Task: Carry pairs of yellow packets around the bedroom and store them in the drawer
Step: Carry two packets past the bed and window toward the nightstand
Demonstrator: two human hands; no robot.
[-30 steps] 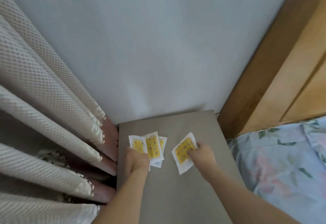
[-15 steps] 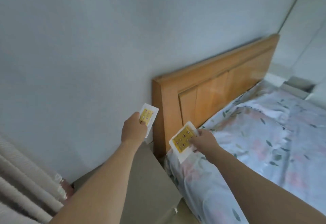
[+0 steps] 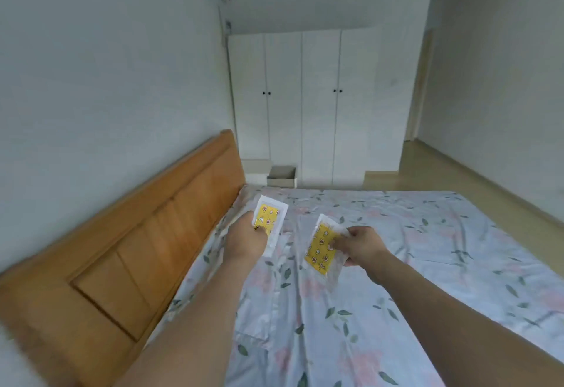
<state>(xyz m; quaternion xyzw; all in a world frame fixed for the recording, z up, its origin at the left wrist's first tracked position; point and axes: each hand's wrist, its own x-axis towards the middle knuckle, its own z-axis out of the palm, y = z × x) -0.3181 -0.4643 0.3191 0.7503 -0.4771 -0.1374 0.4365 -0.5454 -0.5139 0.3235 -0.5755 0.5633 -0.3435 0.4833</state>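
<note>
Packets are off the grey bedside table now: left hand [image 3: 247, 238] pinches one yellow patterned white-edged sachet [image 3: 268, 219], right hand [image 3: 361, 246] grips another [image 3: 321, 251], both carried over the floral bedsheet [image 3: 427, 249] toward the open white drawer [image 3: 282, 176] beyond.

Both yellow packets [image 3: 269, 219] [image 3: 321, 250] look like thin glossy plastic film with clear crinkled edges. The bedsheet [image 3: 427, 249] is soft matt cloth (floral print, slightly creased). The headboard [image 3: 146, 240] is smooth varnished wood with a mild sheen; the wardrobe [image 3: 305, 96] doors look matt white, the floor [image 3: 442, 170] polished
</note>
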